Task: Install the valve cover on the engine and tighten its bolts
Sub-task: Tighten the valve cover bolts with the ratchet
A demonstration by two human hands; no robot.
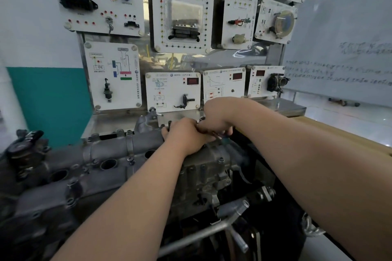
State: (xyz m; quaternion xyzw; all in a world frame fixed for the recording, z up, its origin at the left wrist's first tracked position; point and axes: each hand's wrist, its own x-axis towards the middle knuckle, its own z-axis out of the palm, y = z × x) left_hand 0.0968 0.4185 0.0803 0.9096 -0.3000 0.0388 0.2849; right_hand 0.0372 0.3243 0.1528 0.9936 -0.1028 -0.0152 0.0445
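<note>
The grey metal valve cover (110, 154) lies along the top of the engine (207, 178), with round plug holes and small bolts on its edge. Both hands meet at the cover's far right end. My left hand (186, 133) lies over that end with curled fingers, and what it holds is hidden. My right hand (216, 116) is curled around a small tool (222, 136) with a dark, bluish handle, pointing down at the cover. The tool's tip and the bolt under it are hidden by the hands.
A training board with white panels (182, 15) of sensors and sockets stands right behind the engine. A metal shelf (292, 108) runs below it. A whiteboard (343, 48) stands at the right, above a wooden bench edge (350, 135). Hoses and a metal pipe (201, 233) hang off the engine's front.
</note>
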